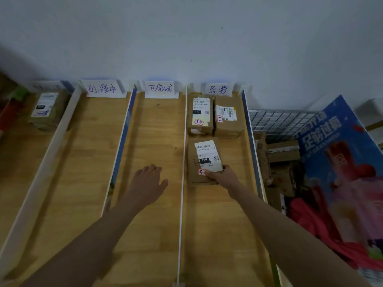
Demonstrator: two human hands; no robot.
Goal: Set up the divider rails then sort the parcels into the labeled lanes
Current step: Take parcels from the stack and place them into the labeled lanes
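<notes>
Parcel [204, 160] gripped by right hand [222, 176], left hand [148, 183] flat

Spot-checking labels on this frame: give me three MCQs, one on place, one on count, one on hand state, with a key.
1. Where does the parcel marked 15H lie?
A. rightmost lane
B. middle lane
C. wire basket

2. How many parcels lie in that lane?
A. one
B. three
C. five

3. What is the left hand doing?
A. gripping a rail
B. holding a parcel
C. open over bare wood, holding nothing

Key: A, it sits between the white rail and the blue-faced rail; B, two at the far end plus the near one; C, fingers are spread, while the right hand grips the 15H parcel.
</notes>
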